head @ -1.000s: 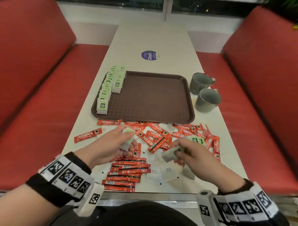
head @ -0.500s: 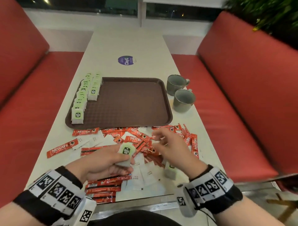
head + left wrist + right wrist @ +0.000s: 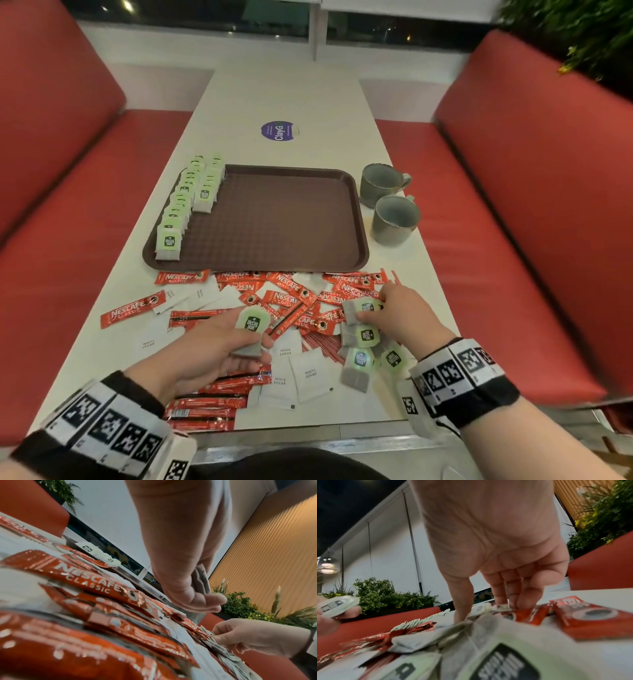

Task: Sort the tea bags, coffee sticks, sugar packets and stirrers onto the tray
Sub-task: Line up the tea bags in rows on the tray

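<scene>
Left hand (image 3: 205,346) palm-up above the near table (image 3: 281,102), thumb and fingers curled round one tea bag (image 3: 251,330), green label up. In the left wrist view the hand (image 3: 185,561) shows a grey edge of the bag between the fingers.

Right hand (image 3: 400,311) down on the scatter, fingertips pinching a second tea bag (image 3: 361,308) that lies on the coffee sticks (image 3: 291,298). Right wrist view: hand (image 3: 496,547), fingers narrow, tips pressed into the pile.

Three more loose tea bags (image 3: 359,366) just under the right wrist (labels up, overlapping).

Tray (image 3: 291,263) mid-table. Two rows of tea bags (image 3: 185,209) stand along its left edge; the remaining surface is bare brown.

Coffee sticks strewn between tray and hands, some stacked (image 3: 205,404) under the left wrist. White sugar packets (image 3: 308,377) among them.

Two grey mugs (image 3: 394,219) right of the tray, touching or nearly so. Red benches (image 3: 531,205) either side.
</scene>
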{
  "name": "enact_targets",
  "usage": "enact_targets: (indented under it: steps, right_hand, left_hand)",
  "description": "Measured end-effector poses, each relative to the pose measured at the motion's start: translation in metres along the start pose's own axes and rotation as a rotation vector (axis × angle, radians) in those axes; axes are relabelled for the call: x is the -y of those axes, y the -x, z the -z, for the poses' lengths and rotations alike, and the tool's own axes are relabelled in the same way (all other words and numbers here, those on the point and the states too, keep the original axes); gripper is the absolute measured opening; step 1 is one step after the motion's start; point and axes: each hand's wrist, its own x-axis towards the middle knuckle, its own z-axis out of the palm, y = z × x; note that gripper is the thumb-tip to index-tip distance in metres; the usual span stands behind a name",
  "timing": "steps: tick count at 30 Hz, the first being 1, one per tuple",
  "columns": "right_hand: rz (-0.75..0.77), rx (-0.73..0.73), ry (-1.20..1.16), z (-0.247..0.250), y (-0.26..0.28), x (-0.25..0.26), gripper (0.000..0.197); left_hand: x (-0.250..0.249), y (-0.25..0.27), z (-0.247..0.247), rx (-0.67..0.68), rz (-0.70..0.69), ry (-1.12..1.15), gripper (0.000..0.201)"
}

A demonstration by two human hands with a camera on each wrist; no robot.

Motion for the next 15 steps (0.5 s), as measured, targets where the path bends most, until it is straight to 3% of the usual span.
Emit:
enact_targets:
  steps: [6, 15]
  right_hand:
    - [0.019, 0.028, -0.066, 0.002, 0.003, 0.002, 0.030]
    - [0.106, -0.006, -0.439, 0.017, 0.011, -0.003, 0.014]
  left_hand:
    - [-0.001, 0.001, -0.005, -0.011, -0.008, 0.002, 0.027]
    - [-0.008, -0.002, -0.022, 0.022, -0.040, -0.036, 0.034]
